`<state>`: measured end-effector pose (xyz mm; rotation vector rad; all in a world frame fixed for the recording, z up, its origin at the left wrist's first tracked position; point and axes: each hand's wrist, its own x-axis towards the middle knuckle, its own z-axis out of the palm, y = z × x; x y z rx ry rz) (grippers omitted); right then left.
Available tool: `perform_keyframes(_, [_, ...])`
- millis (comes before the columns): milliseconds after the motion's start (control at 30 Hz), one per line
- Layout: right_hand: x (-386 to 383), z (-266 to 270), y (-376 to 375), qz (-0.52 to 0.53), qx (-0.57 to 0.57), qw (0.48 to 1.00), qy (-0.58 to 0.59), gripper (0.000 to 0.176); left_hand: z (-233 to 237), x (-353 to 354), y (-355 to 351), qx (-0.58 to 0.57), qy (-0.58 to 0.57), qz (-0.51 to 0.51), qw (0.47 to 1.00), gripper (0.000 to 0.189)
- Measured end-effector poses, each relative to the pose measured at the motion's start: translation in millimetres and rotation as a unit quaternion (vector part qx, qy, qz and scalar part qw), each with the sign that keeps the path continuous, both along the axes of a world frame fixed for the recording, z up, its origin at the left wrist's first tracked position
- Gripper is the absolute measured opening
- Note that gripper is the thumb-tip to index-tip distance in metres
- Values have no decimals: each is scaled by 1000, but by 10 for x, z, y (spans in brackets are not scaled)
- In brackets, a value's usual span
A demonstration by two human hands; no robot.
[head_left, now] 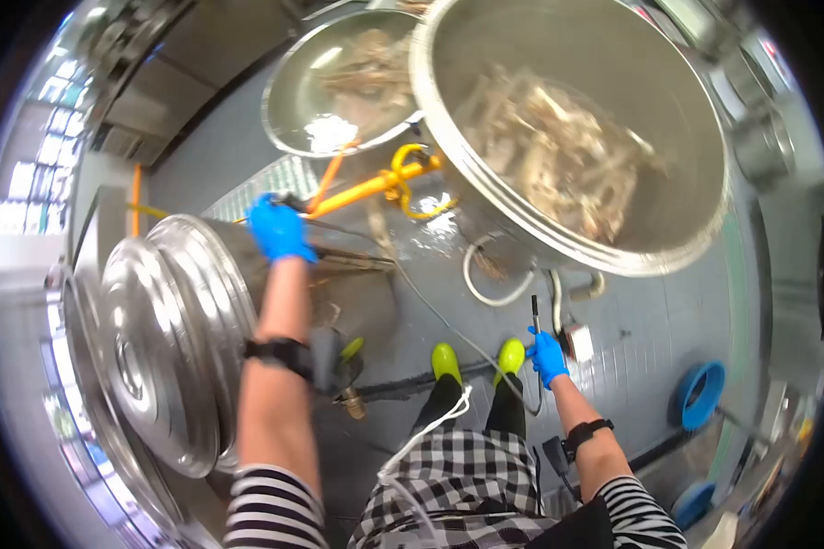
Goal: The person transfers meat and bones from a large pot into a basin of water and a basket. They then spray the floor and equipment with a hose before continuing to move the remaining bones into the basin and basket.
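Right hand clamped on slim black-tipped rod, long axis toward big pot's near rim; left hand farther off, beside orange bar, grip unclear.

Long yellow-orange metal bar: slanted, eleven o'clock.
Slim black-and-silver rod: nearly upright, black end up, four o'clock.

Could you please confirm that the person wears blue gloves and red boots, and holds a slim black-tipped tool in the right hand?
Not quite: the head view shows lime-green boots, not red ones. The blue gloves are right, and the right hand does hold a slim black-tipped tool.
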<state>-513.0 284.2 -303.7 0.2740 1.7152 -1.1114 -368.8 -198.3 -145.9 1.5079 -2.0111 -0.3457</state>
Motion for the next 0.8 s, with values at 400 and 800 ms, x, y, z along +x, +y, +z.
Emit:
perform_keyframes(400, [815,-873,1249,1,195,981,18,17,28,386,-1079,104,-388,-247,882,23])
perform_keyframes(800, [1274,-1551,1483,192,171,955,149,19,135,371,-1063,200,-332,-177,905,17])
